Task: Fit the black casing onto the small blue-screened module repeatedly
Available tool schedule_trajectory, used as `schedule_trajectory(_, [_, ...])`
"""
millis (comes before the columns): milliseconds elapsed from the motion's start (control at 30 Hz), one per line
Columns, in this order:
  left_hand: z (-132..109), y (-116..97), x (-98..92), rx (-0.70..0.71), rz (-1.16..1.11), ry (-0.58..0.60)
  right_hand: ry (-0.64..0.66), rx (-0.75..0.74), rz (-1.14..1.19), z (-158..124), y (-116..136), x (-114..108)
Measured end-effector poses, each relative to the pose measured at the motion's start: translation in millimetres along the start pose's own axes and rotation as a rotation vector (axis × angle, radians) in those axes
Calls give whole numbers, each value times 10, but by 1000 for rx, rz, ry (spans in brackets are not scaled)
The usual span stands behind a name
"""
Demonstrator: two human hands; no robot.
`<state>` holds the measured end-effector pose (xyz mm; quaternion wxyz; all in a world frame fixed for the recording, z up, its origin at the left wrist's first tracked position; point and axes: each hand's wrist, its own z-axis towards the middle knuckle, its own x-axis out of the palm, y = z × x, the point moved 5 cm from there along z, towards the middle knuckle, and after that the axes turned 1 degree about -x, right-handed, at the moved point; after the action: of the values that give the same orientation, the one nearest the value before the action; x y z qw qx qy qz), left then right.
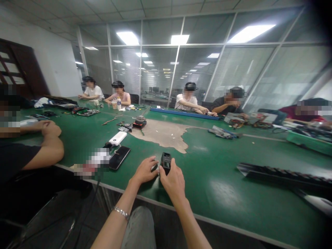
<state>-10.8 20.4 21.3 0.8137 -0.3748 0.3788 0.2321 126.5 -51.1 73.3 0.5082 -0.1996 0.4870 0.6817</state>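
Observation:
A black box-shaped device (166, 159) with slots in its top end stands close to the table's near edge. My right hand (174, 178) is closed round its right and near sides, thumb toward the left. Just left of the device, my left hand (146, 171) has its fingers curled over a small black part (155, 168), mostly covered by the fingers. The small part's kind cannot be made out. Between the two hands there is a narrow gap low down by the thumbs.
Left of my hands lie a black phone (119, 157), a white power bank (118, 138) and a cable. A brown bare patch (163, 133) marks the green table (207, 159). A long black strip (280, 174) lies right. Co-workers sit around; one person's arm (49, 148) rests at left.

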Motion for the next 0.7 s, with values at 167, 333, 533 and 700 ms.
schedule_trajectory(167, [3, -15, -7, 8, -4, 2, 45, 20, -37, -21, -1, 43])
schedule_trajectory(333, [7, -22, -13, 12, 1, 15, 43, 10, -52, -80, -28, 82])
schedule_trajectory(533, [19, -13, 0, 16, 20, 24, 24, -10, -43, -179, -123, 194])
schedule_trajectory(700, [25, -29, -9, 17, 23, 28, -49, -101, 53, -255, -197, 246])
